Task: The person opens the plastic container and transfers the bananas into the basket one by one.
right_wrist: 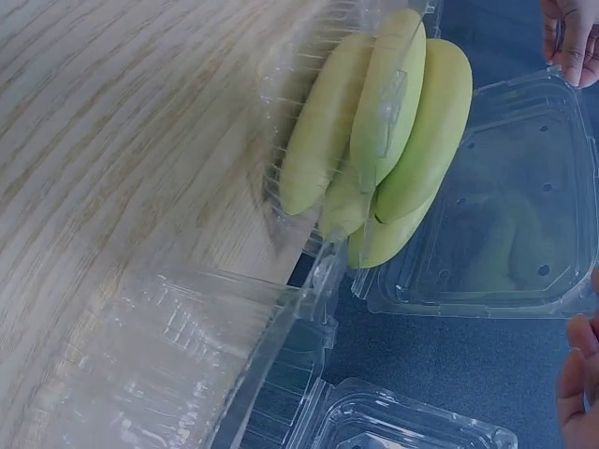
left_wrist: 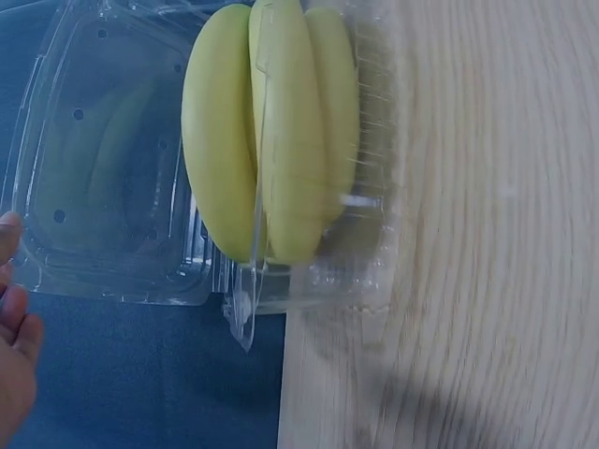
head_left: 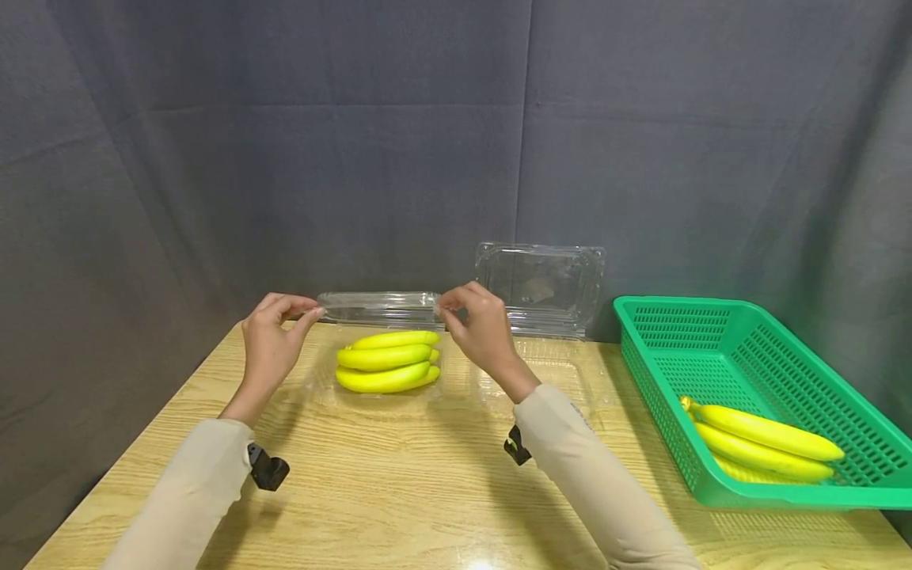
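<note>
A bunch of yellow bananas (head_left: pixel 385 360) sits in the base of a clear plastic clamshell container (left_wrist: pixel 374 253). Its hinged lid (head_left: pixel 378 302) is raised at the back, tilted over the table's far edge. At the lid's left corner my left hand (head_left: pixel 273 336) pinches the rim between thumb and fingers. My right hand (head_left: pixel 480 326) pinches the opposite corner the same way. The right wrist view shows the lid (right_wrist: pixel 510 206) spread between both hands, with small holes in it. Only part of the left hand (left_wrist: pixel 14 355) enters the left wrist view.
To the right stands a second clear clamshell, its lid (head_left: pixel 545 281) upright and its base (head_left: pixel 530 372) on the wooden table (head_left: pixel 399 475). A green basket (head_left: pixel 644 388) farther right holds more bananas (head_left: pixel 765 439). Grey cloth (head_left: pixel 356 142) hangs behind the table.
</note>
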Tool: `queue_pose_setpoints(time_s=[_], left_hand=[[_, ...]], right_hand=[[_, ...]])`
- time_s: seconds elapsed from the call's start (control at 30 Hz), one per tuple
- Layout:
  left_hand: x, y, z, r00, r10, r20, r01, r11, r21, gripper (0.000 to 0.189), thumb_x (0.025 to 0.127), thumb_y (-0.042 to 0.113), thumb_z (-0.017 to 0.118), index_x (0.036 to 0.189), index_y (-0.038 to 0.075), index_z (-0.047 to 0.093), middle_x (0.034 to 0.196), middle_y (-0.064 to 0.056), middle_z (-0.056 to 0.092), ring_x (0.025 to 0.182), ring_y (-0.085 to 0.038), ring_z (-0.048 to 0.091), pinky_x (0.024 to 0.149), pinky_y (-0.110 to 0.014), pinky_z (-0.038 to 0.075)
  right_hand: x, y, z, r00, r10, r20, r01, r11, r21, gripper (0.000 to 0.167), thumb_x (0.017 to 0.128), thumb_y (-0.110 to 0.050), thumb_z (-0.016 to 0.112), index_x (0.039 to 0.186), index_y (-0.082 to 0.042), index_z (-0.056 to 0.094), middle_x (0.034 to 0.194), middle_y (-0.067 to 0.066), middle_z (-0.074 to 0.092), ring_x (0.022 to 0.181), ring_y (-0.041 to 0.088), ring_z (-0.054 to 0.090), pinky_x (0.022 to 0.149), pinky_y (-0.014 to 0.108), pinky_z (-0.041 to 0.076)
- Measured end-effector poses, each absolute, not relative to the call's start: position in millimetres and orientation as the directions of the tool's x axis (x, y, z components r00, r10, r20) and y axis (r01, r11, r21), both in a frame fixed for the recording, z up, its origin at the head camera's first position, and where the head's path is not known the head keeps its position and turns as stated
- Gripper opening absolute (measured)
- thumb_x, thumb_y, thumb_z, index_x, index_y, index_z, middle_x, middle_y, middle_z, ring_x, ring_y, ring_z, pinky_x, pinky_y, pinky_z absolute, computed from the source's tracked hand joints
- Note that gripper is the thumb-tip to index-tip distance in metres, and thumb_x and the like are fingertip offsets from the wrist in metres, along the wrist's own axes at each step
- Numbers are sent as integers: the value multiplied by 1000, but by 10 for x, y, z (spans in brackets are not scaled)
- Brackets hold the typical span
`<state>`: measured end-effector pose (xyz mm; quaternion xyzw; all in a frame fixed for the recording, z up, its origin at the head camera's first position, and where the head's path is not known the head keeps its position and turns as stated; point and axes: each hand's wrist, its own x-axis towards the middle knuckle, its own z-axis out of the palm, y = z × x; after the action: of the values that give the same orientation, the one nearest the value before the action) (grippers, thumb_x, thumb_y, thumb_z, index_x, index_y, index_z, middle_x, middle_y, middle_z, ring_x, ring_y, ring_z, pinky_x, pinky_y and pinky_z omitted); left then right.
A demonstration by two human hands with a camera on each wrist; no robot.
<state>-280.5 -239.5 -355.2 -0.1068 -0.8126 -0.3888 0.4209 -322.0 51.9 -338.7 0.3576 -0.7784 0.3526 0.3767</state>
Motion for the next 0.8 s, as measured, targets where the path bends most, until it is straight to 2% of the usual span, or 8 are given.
queue_pose_setpoints(time_s=[0.2,0.43,0.6,0.8], left_hand=[[-2842,-2358,-3540,-626,-178,759,495,662,563,14,82,6,78,93,-1,73,91,-13,60,87,-31,59,79,-42,46],[-2861,-2346,-3526,-629,-193,753,489,655,576,15,83,8,77,96,-1,73,95,-14,61,90,-32,59,82,-46,48],[-2866,-2340,-3507,-641,-216,736,471,647,600,19,85,9,76,102,0,73,98,-12,64,93,-29,62,85,-43,51],[-2865,-2339,-3488,-668,-262,697,429,630,648,22,90,12,71,109,1,72,101,-11,68,91,-24,65,82,-23,50]], right_hand=[[-3251,529,-3388,-483,-255,838,-814,484,-321,5,85,-6,75,86,-2,73,82,7,64,75,20,61,60,30,50],[-3292,503,-3401,-495,-214,842,-812,460,-360,5,83,-5,76,84,-2,73,81,7,65,76,19,61,66,30,51],[-3300,495,-3395,-501,-195,843,-805,462,-371,5,82,-6,77,83,-3,73,82,7,65,76,20,62,61,30,51],[-3292,486,-3384,-524,-173,834,-792,458,-403,9,82,-8,78,86,-1,72,84,9,67,76,22,65,63,33,53]])
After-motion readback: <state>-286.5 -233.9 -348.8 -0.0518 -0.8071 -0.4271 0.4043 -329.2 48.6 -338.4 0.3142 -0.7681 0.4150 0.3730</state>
